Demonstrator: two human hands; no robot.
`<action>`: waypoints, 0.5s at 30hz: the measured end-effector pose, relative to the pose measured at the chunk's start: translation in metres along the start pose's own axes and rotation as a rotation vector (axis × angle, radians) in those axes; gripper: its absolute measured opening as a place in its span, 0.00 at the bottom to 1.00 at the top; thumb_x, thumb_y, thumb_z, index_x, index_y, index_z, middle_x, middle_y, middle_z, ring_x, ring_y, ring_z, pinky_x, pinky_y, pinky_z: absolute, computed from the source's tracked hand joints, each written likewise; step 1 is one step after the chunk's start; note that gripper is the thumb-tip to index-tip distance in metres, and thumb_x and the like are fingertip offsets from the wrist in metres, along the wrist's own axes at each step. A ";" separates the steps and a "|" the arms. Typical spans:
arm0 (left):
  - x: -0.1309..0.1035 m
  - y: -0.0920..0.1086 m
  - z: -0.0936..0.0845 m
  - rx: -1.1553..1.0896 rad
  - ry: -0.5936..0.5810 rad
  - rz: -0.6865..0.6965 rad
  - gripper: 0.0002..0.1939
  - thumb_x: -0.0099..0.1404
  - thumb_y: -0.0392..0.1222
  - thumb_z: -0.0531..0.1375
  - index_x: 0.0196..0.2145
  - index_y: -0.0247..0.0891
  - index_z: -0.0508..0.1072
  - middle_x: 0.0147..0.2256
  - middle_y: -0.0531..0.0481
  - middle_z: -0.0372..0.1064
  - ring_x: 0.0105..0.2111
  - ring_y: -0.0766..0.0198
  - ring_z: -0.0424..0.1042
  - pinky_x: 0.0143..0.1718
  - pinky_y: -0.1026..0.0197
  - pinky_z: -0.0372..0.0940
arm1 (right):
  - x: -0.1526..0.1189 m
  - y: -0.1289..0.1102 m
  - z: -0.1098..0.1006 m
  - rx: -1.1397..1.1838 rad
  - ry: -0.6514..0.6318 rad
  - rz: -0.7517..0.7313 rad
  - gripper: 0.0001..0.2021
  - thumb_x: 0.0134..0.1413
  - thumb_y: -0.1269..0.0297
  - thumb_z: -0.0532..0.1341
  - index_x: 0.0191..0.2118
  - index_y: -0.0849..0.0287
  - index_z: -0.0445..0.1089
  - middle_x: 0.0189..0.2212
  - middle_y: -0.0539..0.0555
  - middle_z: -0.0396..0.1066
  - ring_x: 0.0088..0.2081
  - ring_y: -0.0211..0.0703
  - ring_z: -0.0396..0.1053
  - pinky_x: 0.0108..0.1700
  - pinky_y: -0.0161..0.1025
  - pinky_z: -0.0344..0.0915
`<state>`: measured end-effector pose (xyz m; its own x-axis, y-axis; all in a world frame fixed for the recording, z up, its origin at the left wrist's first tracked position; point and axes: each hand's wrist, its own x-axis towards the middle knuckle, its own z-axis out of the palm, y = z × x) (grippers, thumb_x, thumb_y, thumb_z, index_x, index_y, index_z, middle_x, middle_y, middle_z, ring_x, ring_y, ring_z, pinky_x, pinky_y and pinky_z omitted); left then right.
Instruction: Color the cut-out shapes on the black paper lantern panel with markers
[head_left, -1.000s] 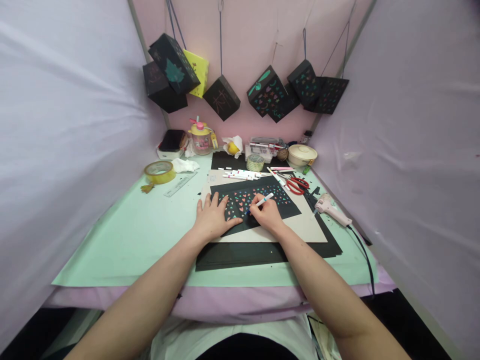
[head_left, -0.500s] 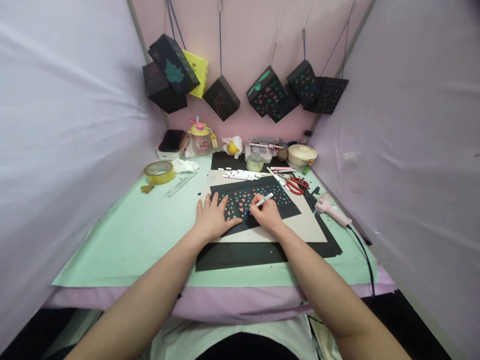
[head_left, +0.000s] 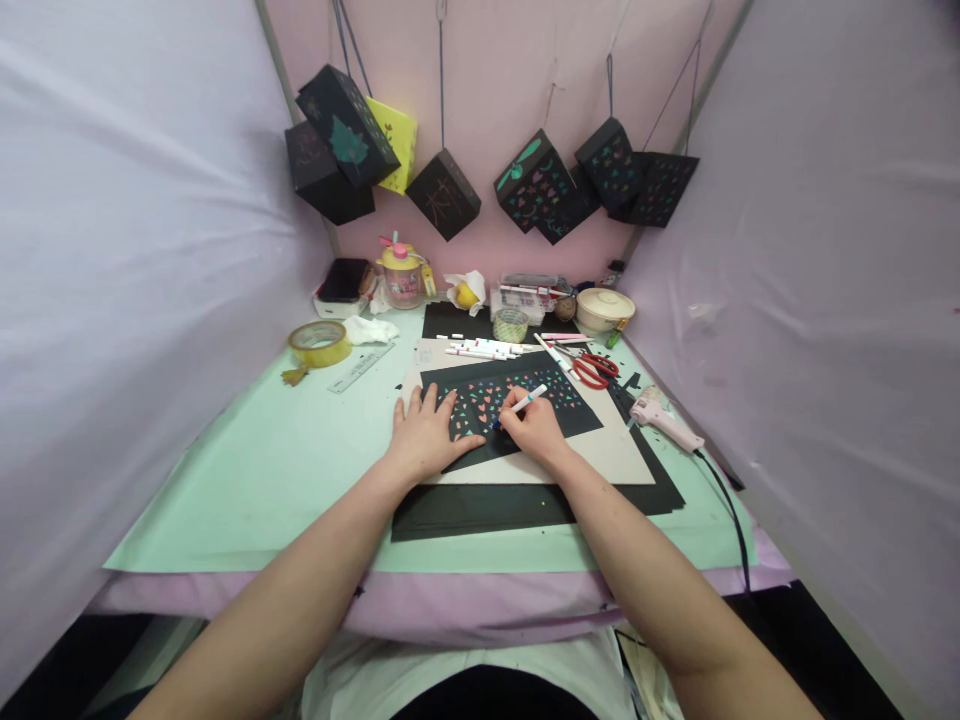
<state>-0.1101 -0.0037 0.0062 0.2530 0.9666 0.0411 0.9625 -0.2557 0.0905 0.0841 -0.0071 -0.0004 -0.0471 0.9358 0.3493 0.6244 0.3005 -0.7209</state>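
Note:
My right hand (head_left: 531,422) is closed around a white marker (head_left: 532,396), its dark blue tip down at a sheet of black paper (head_left: 574,405). Small coloured hearts, stars and triangles cover much of that sheet. My left hand (head_left: 429,432) lies flat on the sheet's left part, fingers spread and holding nothing. Beneath the sheet is a pale grey board (head_left: 622,455), which rests on larger black sheets (head_left: 480,510). Several white markers (head_left: 487,348) lie on the board's far edge. The marker tip's contact with the paper is too small to make out.
To the right are red-handled scissors (head_left: 595,371) and a pink glue gun (head_left: 666,420) with a trailing cord. Yellow tape (head_left: 319,343) and a clear ruler (head_left: 361,368) lie left. A cup (head_left: 402,280) and a lidded bowl (head_left: 604,310) stand behind. Decorated black boxes (head_left: 534,185) hang above.
Both hands hold nearly the same places, with the marker still at the same part of the black paper. The view has shifted very slightly.

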 end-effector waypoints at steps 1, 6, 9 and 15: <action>0.000 0.000 0.000 -0.001 0.000 0.001 0.49 0.54 0.76 0.45 0.64 0.41 0.52 0.65 0.41 0.41 0.64 0.41 0.37 0.60 0.38 0.38 | 0.000 0.000 0.000 -0.001 -0.001 0.004 0.04 0.47 0.67 0.54 0.24 0.56 0.63 0.18 0.46 0.67 0.22 0.36 0.62 0.28 0.32 0.56; -0.001 0.001 -0.002 -0.003 -0.007 0.000 0.49 0.54 0.76 0.46 0.64 0.41 0.52 0.65 0.41 0.41 0.64 0.41 0.37 0.60 0.39 0.38 | -0.001 0.000 0.000 -0.003 0.004 0.007 0.04 0.47 0.67 0.54 0.25 0.56 0.63 0.18 0.46 0.66 0.22 0.36 0.62 0.28 0.32 0.56; -0.001 0.001 -0.002 -0.002 0.001 0.002 0.48 0.54 0.76 0.46 0.64 0.41 0.53 0.65 0.41 0.42 0.64 0.40 0.38 0.60 0.38 0.39 | 0.000 0.000 0.000 -0.008 0.008 -0.003 0.04 0.47 0.67 0.54 0.25 0.56 0.63 0.18 0.46 0.66 0.23 0.36 0.63 0.29 0.32 0.56; 0.000 0.000 -0.001 0.004 0.006 0.003 0.48 0.54 0.75 0.46 0.64 0.41 0.53 0.65 0.41 0.42 0.64 0.40 0.38 0.60 0.39 0.39 | 0.000 0.000 0.000 0.004 0.012 -0.014 0.04 0.48 0.67 0.54 0.25 0.56 0.63 0.18 0.46 0.66 0.23 0.36 0.62 0.28 0.32 0.55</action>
<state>-0.1100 -0.0042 0.0073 0.2553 0.9657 0.0472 0.9621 -0.2585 0.0862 0.0841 -0.0074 -0.0004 -0.0461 0.9292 0.3667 0.6210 0.3142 -0.7181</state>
